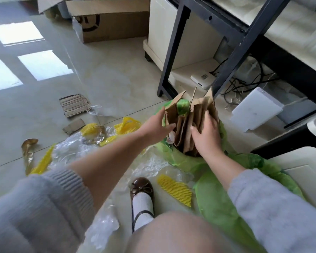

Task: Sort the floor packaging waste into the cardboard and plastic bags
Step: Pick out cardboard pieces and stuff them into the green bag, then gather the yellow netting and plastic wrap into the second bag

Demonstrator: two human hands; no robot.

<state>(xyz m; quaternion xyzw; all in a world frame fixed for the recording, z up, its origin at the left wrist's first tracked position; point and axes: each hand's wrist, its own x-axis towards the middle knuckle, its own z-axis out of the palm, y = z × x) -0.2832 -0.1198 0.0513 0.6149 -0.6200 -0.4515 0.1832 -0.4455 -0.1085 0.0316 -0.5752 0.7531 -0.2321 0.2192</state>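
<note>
Floor count, left to right: one crumpled gold foil wrapper (28, 148) at far left; five yellow foam nets that I could make out, namely one long strip (42, 164) beside the foil, three around the clear film (71, 152) at (89, 129), (109, 138) and (127, 125), and one (175, 189) just right of my brown shoe (141, 186). Two loose cardboard scraps lay further back: a ribbed corrugated piece (74, 105) and a smaller flat one (74, 126) near it. Clear film sheets overlapped, so I couldn't count them. My left hand (158, 126) was flat, fingers together, pressed against the left side of the cardboard bundle (192, 121). My right hand (206, 136) was clamped around the bundle's right side, fingers spread over the folds. The bundle was several brown folded pieces, creased, standing upright and fanned at the top, its lower end down in the mouth of the green bag (217, 189). The bag was thin, translucent and crumpled, lying right of my shoe, next to the black desk leg (171, 57). One big brown box (115, 22) stood well apart at the top.
</note>
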